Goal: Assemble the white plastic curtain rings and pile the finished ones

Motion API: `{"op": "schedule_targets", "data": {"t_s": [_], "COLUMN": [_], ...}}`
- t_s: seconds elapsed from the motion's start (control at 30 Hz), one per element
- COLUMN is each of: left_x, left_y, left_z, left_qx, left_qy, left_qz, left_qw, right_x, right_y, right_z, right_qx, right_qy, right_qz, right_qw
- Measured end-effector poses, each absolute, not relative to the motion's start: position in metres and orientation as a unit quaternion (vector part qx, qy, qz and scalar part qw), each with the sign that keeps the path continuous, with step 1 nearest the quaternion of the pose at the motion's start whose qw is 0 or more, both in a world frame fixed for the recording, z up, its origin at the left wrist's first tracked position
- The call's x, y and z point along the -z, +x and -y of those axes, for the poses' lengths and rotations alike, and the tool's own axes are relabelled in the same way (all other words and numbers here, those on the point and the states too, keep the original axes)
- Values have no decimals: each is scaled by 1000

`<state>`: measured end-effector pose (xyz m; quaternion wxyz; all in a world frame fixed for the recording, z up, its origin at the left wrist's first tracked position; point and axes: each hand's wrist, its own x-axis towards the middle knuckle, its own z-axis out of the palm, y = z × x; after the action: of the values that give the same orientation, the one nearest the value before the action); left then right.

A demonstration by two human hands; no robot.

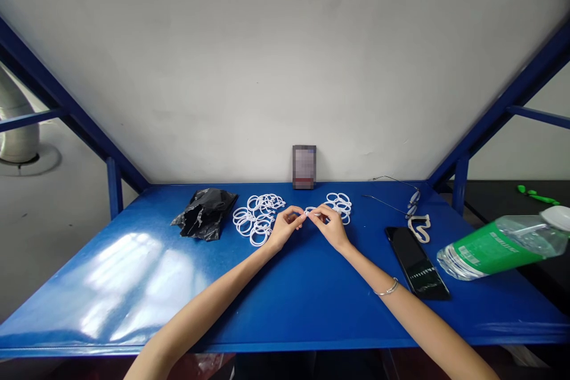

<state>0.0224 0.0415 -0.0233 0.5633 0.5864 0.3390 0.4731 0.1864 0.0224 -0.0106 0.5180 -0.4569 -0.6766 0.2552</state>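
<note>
Both of my hands meet over the middle of a blue table (133,273). My left hand (285,227) and my right hand (328,224) each pinch one side of a small white plastic ring (309,212) held between their fingertips. Left of my hands lies a loose pile of white rings (259,217). A smaller group of white rings (339,205) lies just behind my right hand. A thin bracelet (388,290) circles my right wrist.
A crumpled black plastic bag (205,219) lies at the left. A small card (304,167) leans on the white wall. Right of my arm lie a black phone (416,261), eyeglasses (401,196), a beige band (420,227) and a tipped water bottle (499,246).
</note>
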Motion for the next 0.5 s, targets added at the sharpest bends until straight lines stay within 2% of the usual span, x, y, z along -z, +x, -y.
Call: {"op": "schedule_targets", "data": {"t_s": [0.27, 0.5], "left_x": [19, 22], "left_y": [26, 24], "left_z": [-30, -31], "left_qx": [-509, -504], "left_qy": [712, 748], "left_qz": [-383, -384], "left_qw": [294, 198], "right_x": [8, 7], "right_y": [184, 182], "right_z": [-15, -14], "right_qx": [-52, -30], "right_qy": [-443, -438], "right_qz": [760, 779], "right_qw": [472, 448]}}
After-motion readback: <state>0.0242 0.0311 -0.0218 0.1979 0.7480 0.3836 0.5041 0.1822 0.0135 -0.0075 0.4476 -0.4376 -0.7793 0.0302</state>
